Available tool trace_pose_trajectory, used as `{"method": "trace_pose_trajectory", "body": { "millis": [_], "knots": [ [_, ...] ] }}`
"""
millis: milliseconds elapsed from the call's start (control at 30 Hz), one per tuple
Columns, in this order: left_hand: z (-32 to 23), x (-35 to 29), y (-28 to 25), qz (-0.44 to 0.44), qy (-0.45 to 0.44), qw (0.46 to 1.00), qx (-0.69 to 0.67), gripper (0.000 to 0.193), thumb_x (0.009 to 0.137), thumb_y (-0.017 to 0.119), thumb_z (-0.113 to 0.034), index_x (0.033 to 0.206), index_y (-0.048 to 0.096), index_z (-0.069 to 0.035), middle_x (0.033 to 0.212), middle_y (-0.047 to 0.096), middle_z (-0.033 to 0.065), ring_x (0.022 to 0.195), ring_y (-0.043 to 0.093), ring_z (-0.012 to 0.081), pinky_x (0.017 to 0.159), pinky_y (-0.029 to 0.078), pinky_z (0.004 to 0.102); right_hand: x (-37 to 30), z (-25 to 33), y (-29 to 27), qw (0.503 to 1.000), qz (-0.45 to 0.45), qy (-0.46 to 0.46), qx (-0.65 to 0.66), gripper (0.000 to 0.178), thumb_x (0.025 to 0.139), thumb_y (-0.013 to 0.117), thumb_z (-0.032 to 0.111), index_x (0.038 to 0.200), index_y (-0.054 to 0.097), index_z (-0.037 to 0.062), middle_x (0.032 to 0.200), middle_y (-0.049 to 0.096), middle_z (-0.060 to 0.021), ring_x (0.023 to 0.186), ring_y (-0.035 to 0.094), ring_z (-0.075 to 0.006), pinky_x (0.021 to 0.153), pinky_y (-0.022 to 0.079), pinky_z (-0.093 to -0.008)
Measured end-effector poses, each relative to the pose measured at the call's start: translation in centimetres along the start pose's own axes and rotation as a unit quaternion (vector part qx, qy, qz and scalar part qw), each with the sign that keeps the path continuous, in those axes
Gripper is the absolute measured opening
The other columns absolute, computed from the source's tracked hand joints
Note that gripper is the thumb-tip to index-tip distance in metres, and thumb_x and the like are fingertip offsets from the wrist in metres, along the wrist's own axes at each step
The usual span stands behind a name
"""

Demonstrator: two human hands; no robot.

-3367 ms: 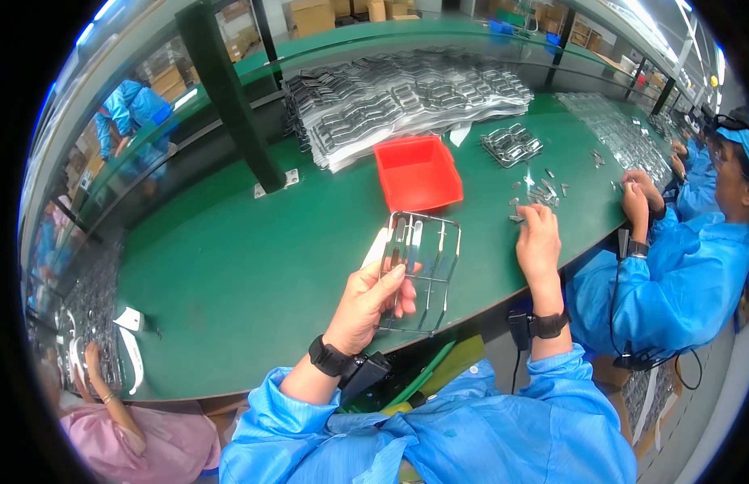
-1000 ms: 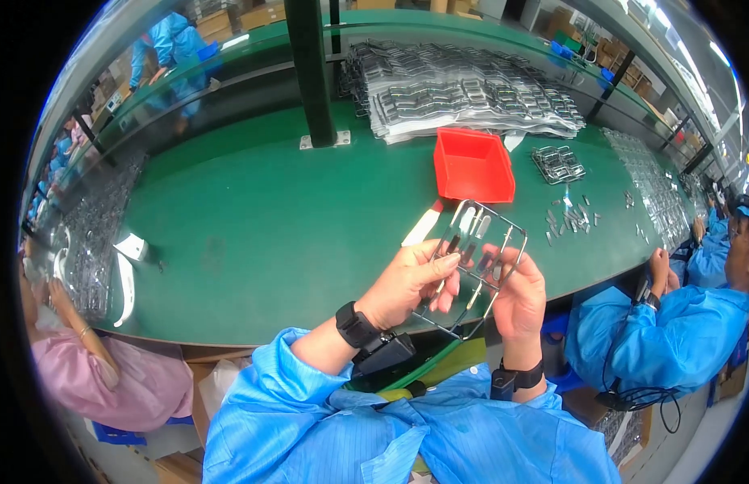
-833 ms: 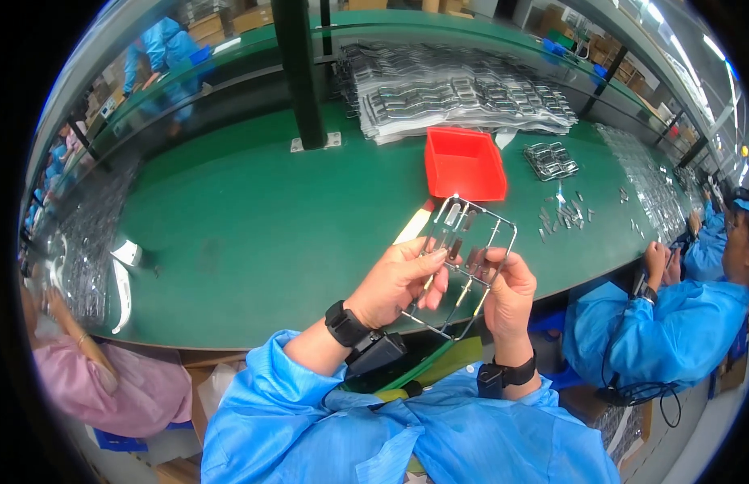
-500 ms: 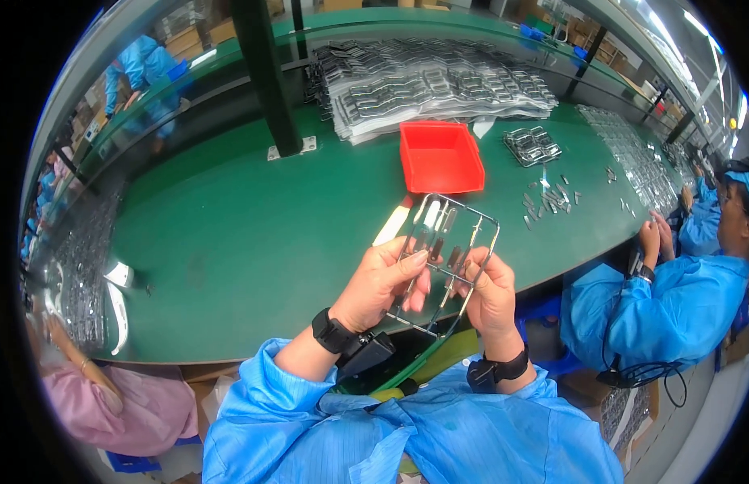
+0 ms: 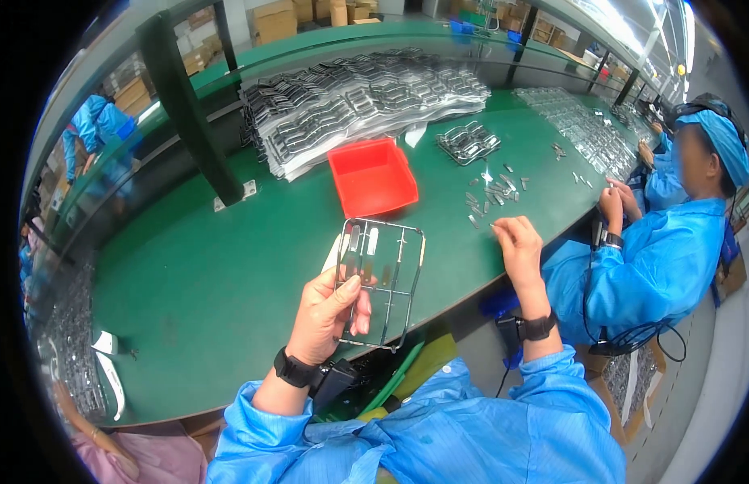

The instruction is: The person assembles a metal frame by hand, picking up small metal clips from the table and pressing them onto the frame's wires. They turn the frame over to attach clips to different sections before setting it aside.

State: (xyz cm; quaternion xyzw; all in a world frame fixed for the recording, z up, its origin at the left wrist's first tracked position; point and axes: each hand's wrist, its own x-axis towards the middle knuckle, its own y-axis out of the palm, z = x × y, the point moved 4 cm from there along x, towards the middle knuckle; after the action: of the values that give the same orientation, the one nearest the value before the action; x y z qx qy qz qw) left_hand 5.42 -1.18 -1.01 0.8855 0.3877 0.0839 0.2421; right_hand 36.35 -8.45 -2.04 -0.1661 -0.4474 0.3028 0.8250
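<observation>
Behind held clear tray (image 5: 380, 282), red bin (image 5: 373, 176), contents unclear

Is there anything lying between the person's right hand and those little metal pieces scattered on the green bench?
Nothing visible does. The right hand hovers at the near edge of the small metal pieces, with only bare green bench between. The red bin sits off to the left.

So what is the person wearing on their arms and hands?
Both arms are in loose, bright blue sleeves with gathered cuffs. Each wrist has a black band: one on the left wrist, one on the right wrist. A dark cable hangs by the right band. The left hand and right hand are bare, with no gloves.
</observation>
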Motion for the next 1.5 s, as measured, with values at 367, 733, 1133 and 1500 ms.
{"method": "trace_pose_trajectory", "body": {
  "millis": [367, 733, 1133, 1500],
  "knots": [
    [0.6, 0.0, 0.1, 0.007, -0.039, 0.999, 0.031, 0.025, 0.093, 0.053, -0.02, 0.103, 0.056, 0.003, 0.066, 0.059, 0.0066, 0.048, 0.054, 0.0119, 0.042, 0.041, 0.021, -0.5, 1.1, 0.1, 0.987, -0.071, -0.079, -0.118, 0.022, 0.076, 0.064, 0.001, 0.097, 0.066, 0.0017, 0.091, 0.062, -0.0102, 0.085, 0.06, -0.0231, 0.076, 0.049, -0.0312],
    [0.9, -0.4, 1.0, 0.105, -0.08, 0.983, 0.124, 0.021, 0.095, 0.051, -0.021, 0.1, 0.055, -0.002, 0.071, 0.059, 0.0024, 0.054, 0.057, 0.0081, 0.047, 0.042, 0.0186, -1.8, 12.2, 3.6, 0.791, 0.338, 0.181, 0.476, 0.015, 0.087, 0.061, 0.01, 0.096, 0.061, -0.0029, 0.085, 0.062, -0.0032, 0.078, 0.057, -0.0081, 0.07, 0.048, -0.0236],
    [1.4, -0.7, 1.2, 0.061, -0.08, 0.97, 0.222, 0.014, 0.091, 0.055, -0.013, 0.095, 0.057, 0.0, 0.067, 0.059, 0.0047, 0.05, 0.055, 0.0099, 0.044, 0.041, 0.0205, -2.0, 11.6, 5.7, 0.749, 0.395, 0.248, 0.471, 0.016, 0.079, 0.052, 0.007, 0.09, 0.06, 0.0003, 0.071, 0.059, -0.0027, 0.056, 0.056, -0.0083, 0.049, 0.043, -0.0212],
    [1.6, -0.5, 1.0, 0.053, -0.116, 0.979, 0.161, 0.014, 0.09, 0.055, -0.013, 0.097, 0.057, 0.0, 0.067, 0.06, 0.0062, 0.048, 0.056, 0.0116, 0.043, 0.042, 0.0207, -3.2, 11.2, 5.7, 0.757, 0.408, 0.218, 0.462, 0.02, 0.088, 0.05, 0.017, 0.095, 0.059, 0.0002, 0.079, 0.061, -0.0056, 0.065, 0.058, -0.0101, 0.055, 0.046, -0.0225]
  ]
}}
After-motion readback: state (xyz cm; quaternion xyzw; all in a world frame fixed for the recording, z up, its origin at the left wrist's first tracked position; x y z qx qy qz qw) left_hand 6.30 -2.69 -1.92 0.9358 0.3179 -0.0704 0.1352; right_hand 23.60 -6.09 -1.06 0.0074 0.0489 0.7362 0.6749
